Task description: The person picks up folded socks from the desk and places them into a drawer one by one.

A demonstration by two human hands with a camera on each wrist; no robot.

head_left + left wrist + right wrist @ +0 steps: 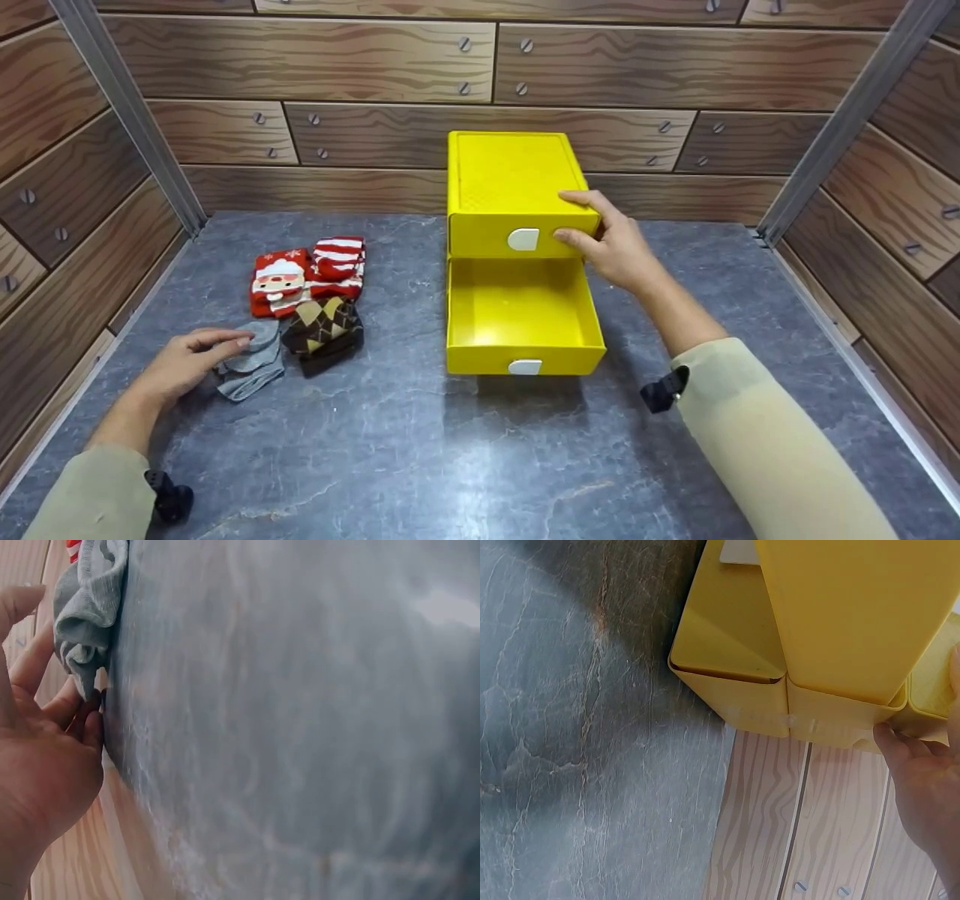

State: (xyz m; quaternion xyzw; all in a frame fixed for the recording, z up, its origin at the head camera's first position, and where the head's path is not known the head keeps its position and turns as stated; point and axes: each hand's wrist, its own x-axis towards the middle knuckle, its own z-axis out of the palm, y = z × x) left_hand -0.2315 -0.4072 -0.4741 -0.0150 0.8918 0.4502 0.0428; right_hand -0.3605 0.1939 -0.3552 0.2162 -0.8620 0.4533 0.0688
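My left hand (pixel 184 364) is at a folded pair of grey socks (pixel 251 375), thumb and forefinger tips right at their upper edge. In the left wrist view the fingers lie loosely along the grey socks (pixel 90 615). My right hand (pixel 619 247) grips the upper right corner of a yellow drawer unit (pixel 517 172), thumb on the front and fingers over the top. Below the closed top drawer (pixel 484 236), another drawer (pixel 525 307) is pulled out, nothing inside. The right wrist view shows a closed bottom drawer (pixel 724 622) beneath it.
Beyond the grey socks lie red-and-white Santa socks (pixel 281 281) and brown argyle socks (pixel 322 334), both folded. Wood-patterned walls (pixel 375 60) with metal corner posts (pixel 139 112) enclose the grey marbled table (pixel 360 457) at the back and sides.
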